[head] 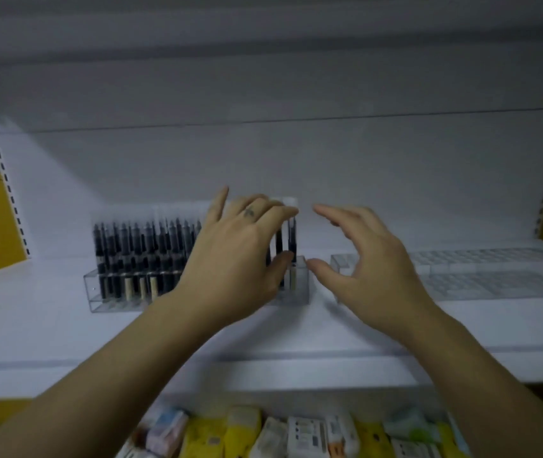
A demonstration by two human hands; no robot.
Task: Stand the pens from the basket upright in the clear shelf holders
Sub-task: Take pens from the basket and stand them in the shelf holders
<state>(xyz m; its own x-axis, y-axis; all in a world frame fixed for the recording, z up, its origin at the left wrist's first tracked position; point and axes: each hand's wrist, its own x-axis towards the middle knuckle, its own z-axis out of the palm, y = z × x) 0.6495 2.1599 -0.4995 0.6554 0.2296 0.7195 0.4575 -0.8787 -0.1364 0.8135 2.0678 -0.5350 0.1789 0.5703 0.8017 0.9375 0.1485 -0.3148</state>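
Shelf (48, 325): white, wide, carries two clear holders well apart. Packets (243, 431): yellow and white, in a row on the level below. Right holder (494, 279): low grid, lies flat. Left holder (93, 292): packed with dark pens (137, 249), all upright, white caps up. Left hand (237, 259): over the holder's right end, thumb low on the barrels of the end pens (291, 239), fingers over the caps; blur, cannot tell if it grips. Right hand (379, 262): just beside that end, fingers spread and loosely curved, holding nothing. Hands near, not touching.
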